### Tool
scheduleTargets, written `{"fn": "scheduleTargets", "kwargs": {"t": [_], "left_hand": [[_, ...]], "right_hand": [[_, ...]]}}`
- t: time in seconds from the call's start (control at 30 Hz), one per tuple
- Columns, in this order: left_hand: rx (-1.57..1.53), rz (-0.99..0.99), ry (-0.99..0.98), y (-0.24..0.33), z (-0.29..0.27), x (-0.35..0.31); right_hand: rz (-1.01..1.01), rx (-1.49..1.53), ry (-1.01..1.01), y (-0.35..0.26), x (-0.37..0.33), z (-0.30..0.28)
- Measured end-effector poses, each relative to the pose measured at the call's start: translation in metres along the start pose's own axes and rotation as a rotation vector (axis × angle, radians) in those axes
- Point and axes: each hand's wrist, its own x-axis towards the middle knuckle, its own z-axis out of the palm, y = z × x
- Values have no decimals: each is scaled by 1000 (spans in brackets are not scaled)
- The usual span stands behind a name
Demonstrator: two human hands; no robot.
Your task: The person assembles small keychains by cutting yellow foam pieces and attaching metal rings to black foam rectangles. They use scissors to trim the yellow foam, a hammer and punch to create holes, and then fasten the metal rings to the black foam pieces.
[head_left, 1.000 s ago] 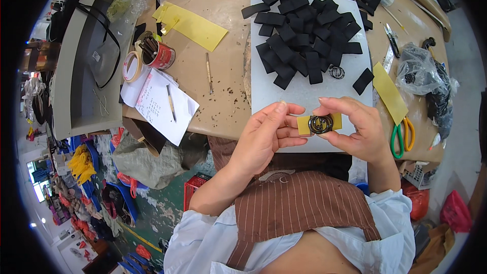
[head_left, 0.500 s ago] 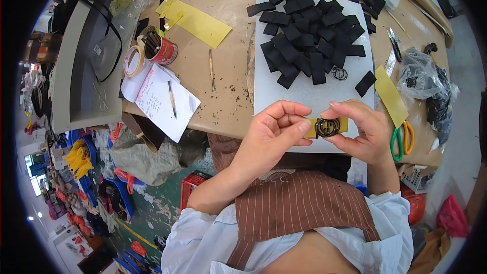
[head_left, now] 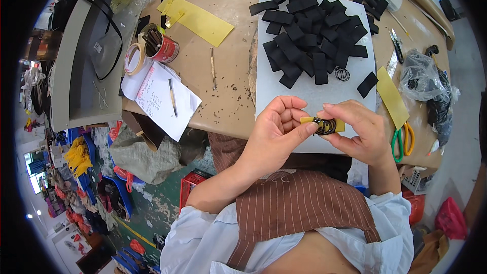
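With the right hand [head_left: 361, 131], pinches a small yellow card [head_left: 340, 126] together with the black ring buckle [head_left: 325, 127] on its face, index finger bent to the far edge and thumb at the near edge, parted only by what is gripped. With the left hand [head_left: 280, 126], touches the left side of the buckle with the thumb tip; keeps the index finger curled on the far side, apart from that thumb, and the other fingers loosely folded. Cannot tell whether any of these press on the hidden back of the card. Runs the card's long axis left to right, right end slightly nearer, with yellow showing past the buckle on both sides. Turns the buckle's round face upward; cannot tell its exact tilt. Holds both over the near part of a white board [head_left: 355, 88]. Faces a heap of black strips [head_left: 310, 33] on the board's far part, with another black ring piece [head_left: 342, 74] at the heap's near edge and a single black strip [head_left: 368, 84] to the right.
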Motion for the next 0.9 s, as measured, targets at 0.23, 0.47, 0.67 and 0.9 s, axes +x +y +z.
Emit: {"fn": "scheduleTargets", "kwargs": {"t": [0.23, 0.47, 0.67, 0.9], "left_hand": [[11, 3, -9, 0, 0, 1], [-1, -27, -15, -4, -3, 5], [-47, -22, -35, -9, -3, 7], [-63, 11, -45, -13, -2, 10]], "right_hand": [[-20, -9, -1, 0, 0, 0], [3, -13, -17, 1, 0, -1], [29, -2, -31, 0, -1, -3], [66, 1, -21, 0, -3, -3]]}}
